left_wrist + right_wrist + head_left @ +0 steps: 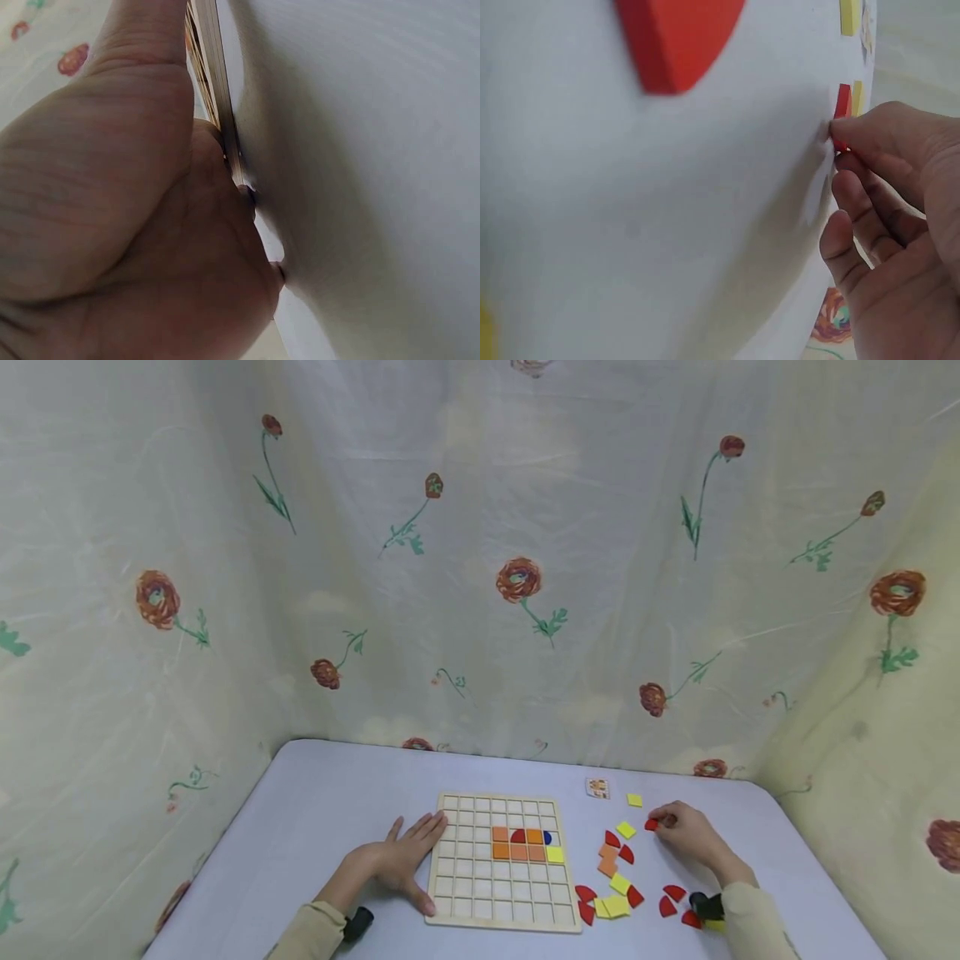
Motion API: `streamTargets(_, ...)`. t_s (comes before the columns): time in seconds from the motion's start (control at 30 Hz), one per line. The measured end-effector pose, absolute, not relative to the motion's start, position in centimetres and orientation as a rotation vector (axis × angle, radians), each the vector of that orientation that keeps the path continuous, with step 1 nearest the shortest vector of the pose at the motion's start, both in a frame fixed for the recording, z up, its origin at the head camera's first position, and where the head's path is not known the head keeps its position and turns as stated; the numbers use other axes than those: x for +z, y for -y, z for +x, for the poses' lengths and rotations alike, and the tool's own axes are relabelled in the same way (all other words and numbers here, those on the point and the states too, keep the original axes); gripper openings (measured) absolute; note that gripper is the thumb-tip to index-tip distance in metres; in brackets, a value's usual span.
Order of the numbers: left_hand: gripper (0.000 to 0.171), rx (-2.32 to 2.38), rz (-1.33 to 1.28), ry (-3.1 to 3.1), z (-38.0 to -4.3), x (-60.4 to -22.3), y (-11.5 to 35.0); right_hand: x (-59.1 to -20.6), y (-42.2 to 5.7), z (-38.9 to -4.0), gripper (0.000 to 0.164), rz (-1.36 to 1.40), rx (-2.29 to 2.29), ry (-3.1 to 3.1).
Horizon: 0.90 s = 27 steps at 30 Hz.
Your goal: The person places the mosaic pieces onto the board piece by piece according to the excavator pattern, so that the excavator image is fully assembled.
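Observation:
A wooden grid board lies on the white table, with orange, red, blue and yellow pieces in a block of its cells. My left hand rests at the board's left edge, fingers spread; in the left wrist view the palm stands beside the board's side. To the right of the board, my right hand pinches a red quarter-circle piece between thumb and fingertips. The right wrist view shows the same red piece at the fingertips of the right hand, close to the tabletop.
Loose red quarter-circles, yellow squares and orange squares lie scattered between the board and the right arm. A small patterned card lies near the back edge. Flowered cloth hangs behind and beside the table.

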State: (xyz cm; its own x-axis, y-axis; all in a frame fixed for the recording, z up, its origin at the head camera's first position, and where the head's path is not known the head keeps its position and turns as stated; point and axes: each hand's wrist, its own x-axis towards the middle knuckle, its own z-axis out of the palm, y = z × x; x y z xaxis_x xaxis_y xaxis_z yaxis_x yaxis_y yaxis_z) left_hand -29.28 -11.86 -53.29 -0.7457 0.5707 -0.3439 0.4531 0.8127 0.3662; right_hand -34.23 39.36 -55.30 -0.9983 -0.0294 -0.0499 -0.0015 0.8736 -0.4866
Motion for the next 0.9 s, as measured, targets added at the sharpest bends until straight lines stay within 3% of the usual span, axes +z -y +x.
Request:
streamTargets(0.33, 0.131, 0.367, 0.766, -2.541, -29.4, -53.4, 11.9, -54.1, -37.4, -32.7, 0.029, -0.037, -0.915, -2.969)
streamTargets(0.63, 0.132, 0.370, 0.767, -2.542, -29.5, -53.7, 12.0, -52.0, -28.8, -30.4, 0.021, -0.227, -1.030, -2.891)
streamTargets(0.9, 0.132, 0.379, 0.762, -2.543, -29.4, -53.6, 12.0, -52.0, -21.3, -28.4, 0.017, -0.674, -0.966, -2.745)
